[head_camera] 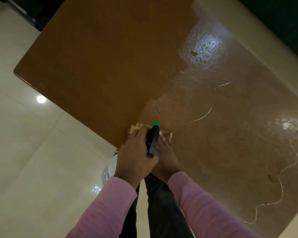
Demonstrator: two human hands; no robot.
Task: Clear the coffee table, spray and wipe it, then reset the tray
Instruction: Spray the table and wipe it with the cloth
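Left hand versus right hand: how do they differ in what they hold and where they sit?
The left hand grips a spray bottle by its head, raised off the table; the right hand lies lower, pressing a cloth at the table edge. The left hand is in full view; the right hand is partly hidden behind it. Both wear pink sleeves.

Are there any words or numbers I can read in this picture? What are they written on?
Only one thing has writing on it.
White spray bottle, held in the left hand: dark print runs along its lower side, but it is too small and blurred to read.
Black and green spray head: no writing shows.
Cloth under the right hand and the coffee table: no writing.
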